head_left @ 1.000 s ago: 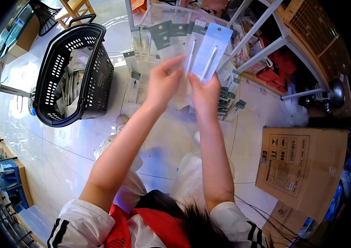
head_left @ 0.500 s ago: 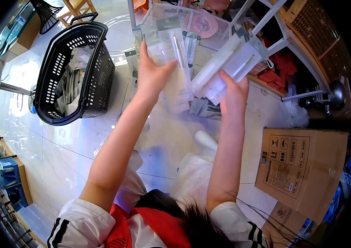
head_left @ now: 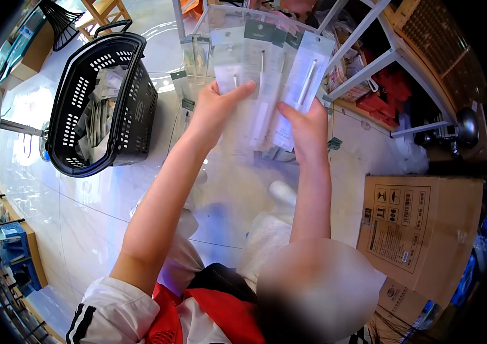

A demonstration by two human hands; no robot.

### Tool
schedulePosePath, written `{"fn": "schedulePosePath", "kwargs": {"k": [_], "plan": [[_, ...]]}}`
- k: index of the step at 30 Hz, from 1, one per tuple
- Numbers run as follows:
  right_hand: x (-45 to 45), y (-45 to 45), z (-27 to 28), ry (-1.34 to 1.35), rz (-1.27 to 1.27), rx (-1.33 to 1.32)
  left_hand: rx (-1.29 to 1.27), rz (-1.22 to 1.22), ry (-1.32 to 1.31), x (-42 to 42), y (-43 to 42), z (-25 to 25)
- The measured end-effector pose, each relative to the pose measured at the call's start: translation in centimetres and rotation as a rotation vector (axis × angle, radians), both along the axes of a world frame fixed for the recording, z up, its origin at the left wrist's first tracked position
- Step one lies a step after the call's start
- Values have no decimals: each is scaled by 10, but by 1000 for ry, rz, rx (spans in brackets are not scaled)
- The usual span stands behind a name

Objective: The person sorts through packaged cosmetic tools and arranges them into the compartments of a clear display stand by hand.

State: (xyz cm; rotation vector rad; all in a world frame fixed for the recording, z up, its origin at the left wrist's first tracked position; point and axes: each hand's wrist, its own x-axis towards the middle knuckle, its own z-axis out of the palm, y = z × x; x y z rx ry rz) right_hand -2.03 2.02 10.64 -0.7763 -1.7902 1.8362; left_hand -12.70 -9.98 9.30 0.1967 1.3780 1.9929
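My left hand (head_left: 213, 112) is closed on flat clear packets (head_left: 229, 49) with grey-green header cards, its thumb across the front. Each packet shows a thin, pen-like tool inside; its exact kind is too small to tell. My right hand (head_left: 309, 126) grips another such packet (head_left: 311, 60), thumb on its lower front. Between the hands more packets (head_left: 262, 46) stand side by side in a fan, overlapping. Which hand bears the middle ones I cannot tell. Similar packets lie on the floor beyond, by the left hand (head_left: 196, 49) and below the right (head_left: 334, 144).
A black perforated basket (head_left: 150, 92) with many packets in it stands at left. A cardboard box (head_left: 398, 226) sits at right. White metal rack legs (head_left: 364, 77) rise at upper right. A blurred round patch covers the lower right middle.
My two hands have come closer together. The right-hand packets have swung from a rightward slant to nearly upright and now meet the left-hand ones in a fan.
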Motion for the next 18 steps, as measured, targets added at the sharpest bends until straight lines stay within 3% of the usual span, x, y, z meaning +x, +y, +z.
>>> {"fn": "schedulePosePath", "kwargs": {"k": [6,18], "plan": [[-2,-2,-7,66,-102,19,-122,-164,203,13,1,8],[7,16,-2,-6,-358,136,-160,-17,107,1,-2,5]]}}
